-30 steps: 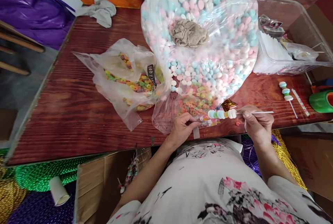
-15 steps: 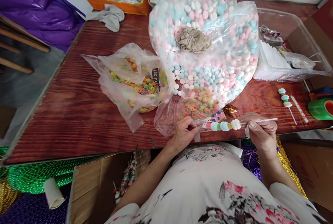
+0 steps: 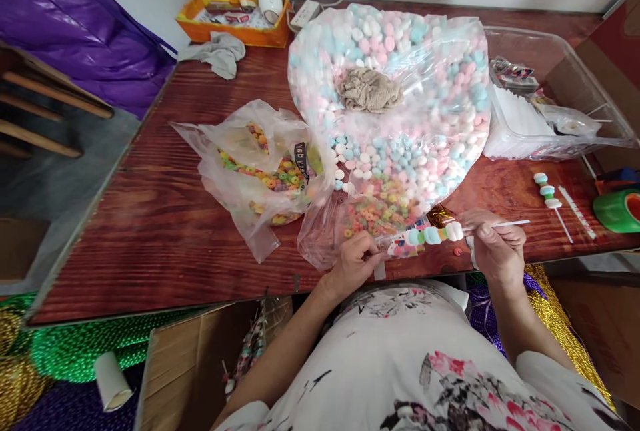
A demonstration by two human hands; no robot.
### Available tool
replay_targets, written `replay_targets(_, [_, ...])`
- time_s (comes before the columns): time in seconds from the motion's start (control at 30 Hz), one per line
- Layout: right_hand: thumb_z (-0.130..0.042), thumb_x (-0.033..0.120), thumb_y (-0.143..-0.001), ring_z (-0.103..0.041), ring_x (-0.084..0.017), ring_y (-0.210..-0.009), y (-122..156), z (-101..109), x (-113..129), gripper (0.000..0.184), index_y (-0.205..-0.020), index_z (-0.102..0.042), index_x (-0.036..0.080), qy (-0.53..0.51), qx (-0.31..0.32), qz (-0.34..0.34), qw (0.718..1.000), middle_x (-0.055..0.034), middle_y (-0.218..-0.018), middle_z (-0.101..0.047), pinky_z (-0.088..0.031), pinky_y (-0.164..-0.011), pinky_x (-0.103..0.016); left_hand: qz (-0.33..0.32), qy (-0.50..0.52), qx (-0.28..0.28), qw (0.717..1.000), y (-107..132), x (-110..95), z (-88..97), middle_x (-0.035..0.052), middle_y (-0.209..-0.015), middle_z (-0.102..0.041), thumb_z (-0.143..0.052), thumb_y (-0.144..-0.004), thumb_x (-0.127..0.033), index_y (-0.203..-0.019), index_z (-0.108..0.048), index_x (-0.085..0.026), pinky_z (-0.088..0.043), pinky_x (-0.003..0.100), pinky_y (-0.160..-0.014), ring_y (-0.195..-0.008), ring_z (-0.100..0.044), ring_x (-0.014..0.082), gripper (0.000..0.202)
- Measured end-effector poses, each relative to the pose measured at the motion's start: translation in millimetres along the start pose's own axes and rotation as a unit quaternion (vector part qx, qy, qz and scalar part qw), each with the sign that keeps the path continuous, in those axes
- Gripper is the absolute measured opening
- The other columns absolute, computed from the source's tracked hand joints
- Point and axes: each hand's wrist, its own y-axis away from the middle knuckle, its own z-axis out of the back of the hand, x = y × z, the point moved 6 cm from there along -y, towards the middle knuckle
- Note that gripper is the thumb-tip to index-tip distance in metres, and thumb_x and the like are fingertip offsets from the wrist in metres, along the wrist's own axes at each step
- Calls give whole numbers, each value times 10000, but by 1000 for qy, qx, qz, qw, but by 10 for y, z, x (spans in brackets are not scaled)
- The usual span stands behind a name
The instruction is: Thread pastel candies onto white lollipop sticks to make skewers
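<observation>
My right hand (image 3: 500, 247) is closed around the white stick of a marshmallow skewer (image 3: 434, 235), held almost level above the table's front edge. Pale blue and white marshmallows sit on it with small coloured rings between. My left hand (image 3: 356, 261) pinches the end of a small clear printed bag (image 3: 405, 244); the skewer's left tip lies at or inside this bag, I cannot tell which. Behind the hands are a big clear bag of pastel marshmallows (image 3: 450, 144) and loose-looking cereal rings (image 3: 377, 207) under plastic.
An open bag of cereal rings (image 3: 280, 177) lies left. A second skewer (image 3: 547, 191) and green tape (image 3: 617, 211) are at right, below a clear plastic bin (image 3: 565, 144). A brown cloth (image 3: 370, 91) rests on the marshmallow bag. An orange basket (image 3: 235, 34) stands at the back.
The camera view has shifted slightly. The skewer and my right hand have moved a little up and left, and more of the printed bag shows. A small red ring now shows on the table.
</observation>
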Motion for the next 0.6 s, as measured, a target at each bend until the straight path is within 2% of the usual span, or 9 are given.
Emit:
replay_targets(0.13, [-744,315,-821,-657,-182,-731,-7,64,9,132,-737,-784,222,-69,-66,1,995,-16,-710,-711,-534,-803,-386,154,103,-18,982,-8,138,19,-53,-610,-465,-822,-752,-387,-615,-481,-175,-325,228,-536,-565,-413,89,424])
replay_targets(0.2, [-760,343,-809,-642,-177,-729,4,61,2,135,-733,-780,234,-92,-70,-14,993,-7,-694,-690,-532,-800,-388,202,134,-14,970,-10,167,15,-57,-600,-460,-835,-727,-403,-604,-479,-172,-317,225,-532,-559,-400,84,442])
replay_targets(0.27, [-758,365,-812,-633,-179,-709,10,36,11,150,-731,-776,241,-95,-60,-19,993,-4,-675,-676,-532,-804,-405,221,145,-14,964,-19,170,20,-59,-595,-462,-836,-721,-404,-605,-485,-170,-313,224,-532,-558,-398,83,437])
replay_targets(0.33, [-749,358,-823,-639,-188,-701,8,-2,29,161,-718,-773,239,-92,-42,-14,995,-7,-658,-674,-528,-821,-426,215,138,-16,967,-36,148,27,-60,-592,-464,-840,-714,-408,-605,-489,-169,-308,224,-531,-556,-397,82,438])
replay_targets(0.43, [-733,334,-840,-663,-209,-728,-10,-67,32,163,-721,-778,233,-76,-2,-21,997,-22,-659,-690,-525,-813,-427,168,112,-16,979,-67,77,26,-62,-596,-458,-834,-729,-414,-606,-480,-169,-313,224,-535,-556,-400,81,447])
replay_targets(0.6, [-743,313,-834,-664,-198,-732,-96,-69,21,143,-710,-775,250,-12,17,-44,999,-21,-687,-717,-525,-723,-360,1,7,15,1000,-98,-119,5,-40,-653,-474,-712,-871,-303,-664,-482,-179,-344,237,-565,-609,-440,101,333])
